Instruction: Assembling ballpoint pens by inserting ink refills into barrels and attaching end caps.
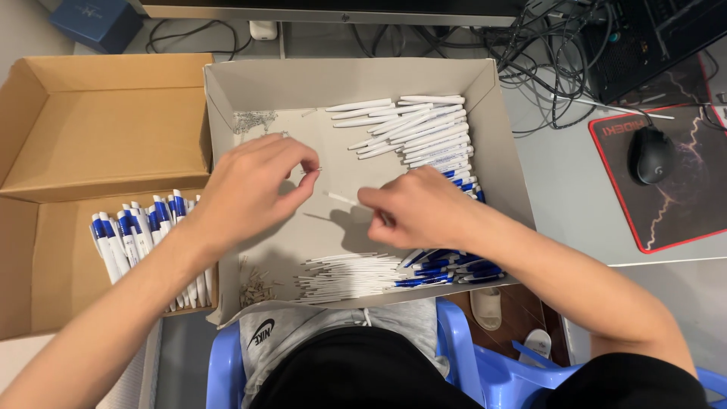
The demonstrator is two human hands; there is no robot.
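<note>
My left hand hovers over the middle of a grey cardboard tray, pinching a tiny metal spring between thumb and forefinger. Across from it, my right hand grips a thin white pen refill that points toward the left hand. White pen barrels are stacked at the tray's back right. Thin white refills lie along the front edge, with blue pen parts beside them. A heap of springs sits in the back left corner, and small tips lie front left.
A brown cardboard box on the left holds assembled blue and white pens. A black mouse rests on a red-edged pad at the right, behind it tangled cables. A blue plastic chair is below.
</note>
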